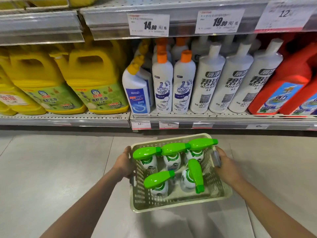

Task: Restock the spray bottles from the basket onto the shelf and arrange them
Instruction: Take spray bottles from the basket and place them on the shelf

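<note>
Perforated plastic basket (178,204) gripped by left hand (124,163) and right hand (226,166); five green-triggered spray bottles (148,156) inside; "Mr Muscle" bottles (162,86) shelved.

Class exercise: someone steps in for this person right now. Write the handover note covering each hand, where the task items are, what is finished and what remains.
Left hand: grip on the left side of the basket.
Right hand: grip on the basket's right side.
Basket: carried in front of the shelf.
Spray bottles: five green-topped spray bottles stand in the basket, three behind, two in front.
Done: nothing shelved; no such bottle is visible on the shelf.
Left: move all five to the shelf and arrange them.
</note>
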`<state>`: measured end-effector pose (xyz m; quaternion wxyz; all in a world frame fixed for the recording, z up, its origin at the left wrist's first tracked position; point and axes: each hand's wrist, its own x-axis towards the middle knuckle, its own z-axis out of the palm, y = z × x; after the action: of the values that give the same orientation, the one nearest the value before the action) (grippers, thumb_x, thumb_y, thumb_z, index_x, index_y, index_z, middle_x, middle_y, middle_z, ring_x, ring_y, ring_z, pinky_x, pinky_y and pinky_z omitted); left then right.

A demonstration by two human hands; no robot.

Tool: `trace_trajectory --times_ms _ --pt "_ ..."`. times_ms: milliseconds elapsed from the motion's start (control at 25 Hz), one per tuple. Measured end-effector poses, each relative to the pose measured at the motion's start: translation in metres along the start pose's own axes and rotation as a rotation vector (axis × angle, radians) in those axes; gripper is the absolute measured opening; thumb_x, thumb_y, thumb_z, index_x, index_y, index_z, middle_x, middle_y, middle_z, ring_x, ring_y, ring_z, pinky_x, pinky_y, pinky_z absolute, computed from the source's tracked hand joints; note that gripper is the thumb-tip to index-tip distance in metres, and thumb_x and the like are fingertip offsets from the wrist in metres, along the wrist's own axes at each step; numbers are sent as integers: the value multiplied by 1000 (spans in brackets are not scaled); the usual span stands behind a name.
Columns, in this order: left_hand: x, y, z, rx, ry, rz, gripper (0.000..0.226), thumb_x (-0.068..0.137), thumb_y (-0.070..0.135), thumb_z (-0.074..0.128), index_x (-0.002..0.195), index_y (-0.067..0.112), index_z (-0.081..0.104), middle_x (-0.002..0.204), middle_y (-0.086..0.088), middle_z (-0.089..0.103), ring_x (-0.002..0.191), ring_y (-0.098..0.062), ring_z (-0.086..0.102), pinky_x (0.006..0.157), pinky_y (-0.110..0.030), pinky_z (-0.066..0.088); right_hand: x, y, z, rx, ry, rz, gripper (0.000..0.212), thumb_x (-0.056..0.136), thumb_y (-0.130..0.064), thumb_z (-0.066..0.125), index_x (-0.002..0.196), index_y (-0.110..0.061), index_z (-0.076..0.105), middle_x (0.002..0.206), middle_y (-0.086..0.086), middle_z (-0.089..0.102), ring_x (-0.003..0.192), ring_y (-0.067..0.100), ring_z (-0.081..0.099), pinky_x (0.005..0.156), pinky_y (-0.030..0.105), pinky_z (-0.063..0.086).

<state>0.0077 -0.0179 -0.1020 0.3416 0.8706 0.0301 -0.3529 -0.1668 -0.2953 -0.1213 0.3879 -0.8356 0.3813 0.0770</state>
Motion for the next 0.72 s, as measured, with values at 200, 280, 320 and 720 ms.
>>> trace_trajectory --times_ms 200,280,320,720 --pt "14 -4 0 38 19 53 55 82 -4 45 128 24 34 85 -17 59 49 -30 61 33 -25 46 7 13 9 34 91 -69 66 72 5 59 130 -24 44 89 8 67 79 33 65 62 33 49" --pt "20 -1 -1 40 16 51 64 83 -3 45 138 24 28 89 -18 61 49 -30 61 33 -24 46 9 17 13 64 98 -74 65 69 5 63 126 -22 47 89 7 67 84 36 66 68 39 54" --pt "22 2 -2 50 19 56 65 84 -3 44 140 24 26 91 -19 62 51 -30 62 35 -25 48 9 19 14 72 107 -67 66 69 5 65 126 -21 47 92 8 68 86 36 66 71 41 55" --pt "30 23 -10 114 -11 123 54 83 -1 44 129 27 38 90 -22 67 61 -37 67 49 -39 55 2 20 19 127 169 3 70 71 1 69 134 -15 44 110 22 67 92 42 66 79 51 54"
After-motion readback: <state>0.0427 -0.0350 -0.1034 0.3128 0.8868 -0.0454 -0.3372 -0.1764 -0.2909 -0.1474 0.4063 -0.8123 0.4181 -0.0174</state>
